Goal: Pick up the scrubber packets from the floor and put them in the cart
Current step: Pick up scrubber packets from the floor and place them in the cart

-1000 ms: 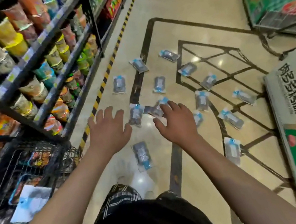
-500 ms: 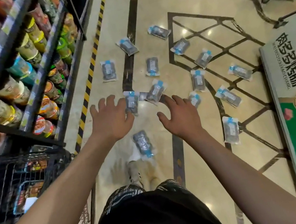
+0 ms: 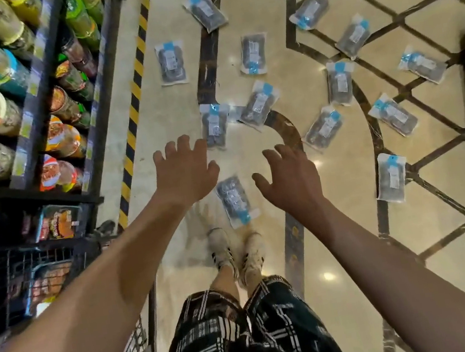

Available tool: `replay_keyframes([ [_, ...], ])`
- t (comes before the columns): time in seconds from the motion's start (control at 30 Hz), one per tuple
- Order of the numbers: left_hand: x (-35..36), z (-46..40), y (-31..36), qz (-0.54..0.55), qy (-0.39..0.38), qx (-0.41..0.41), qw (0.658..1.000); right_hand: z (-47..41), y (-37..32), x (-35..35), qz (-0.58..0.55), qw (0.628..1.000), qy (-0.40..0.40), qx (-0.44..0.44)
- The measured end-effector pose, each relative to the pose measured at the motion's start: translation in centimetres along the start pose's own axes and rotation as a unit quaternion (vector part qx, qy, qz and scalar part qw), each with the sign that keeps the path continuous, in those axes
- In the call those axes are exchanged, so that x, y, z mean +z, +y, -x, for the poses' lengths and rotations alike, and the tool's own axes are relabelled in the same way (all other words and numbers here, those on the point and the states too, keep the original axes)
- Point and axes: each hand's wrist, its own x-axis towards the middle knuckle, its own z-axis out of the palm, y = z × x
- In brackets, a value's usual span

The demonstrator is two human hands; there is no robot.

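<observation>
Head view: packet point(image 3: 234, 200) between hands point(image 3: 185, 172).

No legible text on the scrubber packets point(image 3: 258, 107) or shelf cups point(image 3: 64, 138).

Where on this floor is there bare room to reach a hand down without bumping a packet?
Bare floor lies between the striped tape and the left column of packets, and to the right of the shoes, below the lowest right packet. It is crowded ahead of both hands, where packets lie close, two touching.
</observation>
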Motion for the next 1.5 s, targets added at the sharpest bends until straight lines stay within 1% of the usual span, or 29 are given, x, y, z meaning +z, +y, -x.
replay_keyframes([
  [0.07, 3.4, -3.0, 0.3, -0.004, -0.011, -0.001, 1.000, -2.5, 0.9, 4.4, 0.004, 1.000, -0.023, -0.002],
  [0.13, 7.4, -5.9, 0.4, -0.008, -0.025, -0.002, 1.000, -4.7, 1.6, 9.7, 0.024, 0.998, -0.046, -0.025],
  [0.23, 15.3, -11.3, 0.6, -0.003, -0.031, -0.006, 1.000, -7.8, 2.6, 19.0, 0.024, 0.996, -0.051, -0.066],
  [0.3, 20.9, -15.2, 0.4, 0.008, -0.038, -0.014, 0.999, -10.2, 3.4, 25.6, 0.020, 0.993, -0.072, -0.095],
  [0.47, 35.4, -25.2, -0.3, 0.007, -0.054, -0.006, 0.998, -16.4, 7.6, 42.9, 0.060, 0.971, -0.139, -0.184],
  [0.57, 43.0, -31.1, -0.9, -0.008, -0.065, -0.008, 0.998, -20.1, 10.3, 51.2, 0.102, 0.955, -0.146, -0.237],
  [0.63, 46.9, -34.7, -1.3, -0.017, -0.059, -0.001, 0.998, -22.6, 11.6, 55.2, 0.122, 0.946, -0.134, -0.269],
  [0.73, 51.1, -39.9, -2.4, -0.022, -0.049, -0.007, 0.999, -25.7, 12.4, 59.3, 0.116, 0.933, -0.120, -0.319],
  [0.77, 52.2, -41.6, -2.7, -0.015, -0.041, -0.011, 0.999, -26.4, 12.5, 60.5, 0.112, 0.924, -0.123, -0.344],
  [0.83, 53.7, -45.2, -3.6, -0.002, -0.002, -0.012, 1.000, -27.6, 12.9, 62.4, 0.112, 0.897, -0.133, -0.408],
  [0.9, 54.4, -48.4, -4.6, 0.000, 0.033, 0.004, 0.999, -28.5, 13.3, 63.7, 0.139, 0.867, -0.131, -0.459],
  [0.93, 54.6, -49.8, -5.1, -0.005, 0.037, 0.018, 0.999, -28.9, 13.5, 64.2, 0.152, 0.861, -0.125, -0.470],
  [1.0, 55.3, -52.1, -6.1, -0.014, 0.023, 0.040, 0.999, -29.2, 14.0, 64.7, 0.161, 0.868, -0.115, -0.456],
  [1.07, 56.3, -52.8, -7.0, 0.010, -0.002, 0.035, 0.999, -29.4, 14.5, 65.0, 0.140, 0.893, -0.076, -0.422],
  [1.1, 56.9, -52.5, -7.2, 0.033, -0.006, 0.033, 0.999, -29.6, 14.9, 65.0, 0.126, 0.910, -0.050, -0.391],
  [1.17, 57.9, -51.2, -7.3, 0.081, 0.024, 0.040, 0.996, -30.3, 16.0, 64.5, 0.110, 0.946, -0.016, -0.304],
  [1.23, 58.7, -49.5, -7.0, 0.142, 0.070, 0.036, 0.987, -31.3, 17.4, 63.6, 0.117, 0.963, -0.005, -0.241],
  [1.3, 59.5, -47.8, -6.9, 0.218, 0.104, 0.014, 0.970, -32.0, 18.6, 62.6, 0.093, 0.975, -0.019, -0.199],
  [1.33, 59.8, -47.1, -6.9, 0.256, 0.113, -0.008, 0.960, -32.3, 19.1, 62.1, 0.065, 0.984, -0.041, -0.162],
  [1.4, 60.0, -46.3, -6.9, 0.329, 0.125, -0.072, 0.933, -32.2, 19.9, 61.6, 0.001, 0.993, -0.108, -0.047],
  [1.43, 59.8, -46.0, -6.9, 0.366, 0.126, -0.111, 0.915, -32.0, 20.2, 61.5, -0.033, 0.991, -0.131, 0.010],
  [1.5, 58.9, -45.8, -6.8, 0.434, 0.094, -0.191, 0.876, -31.3, 20.5, 61.7, -0.140, 0.971, -0.163, 0.106],
])
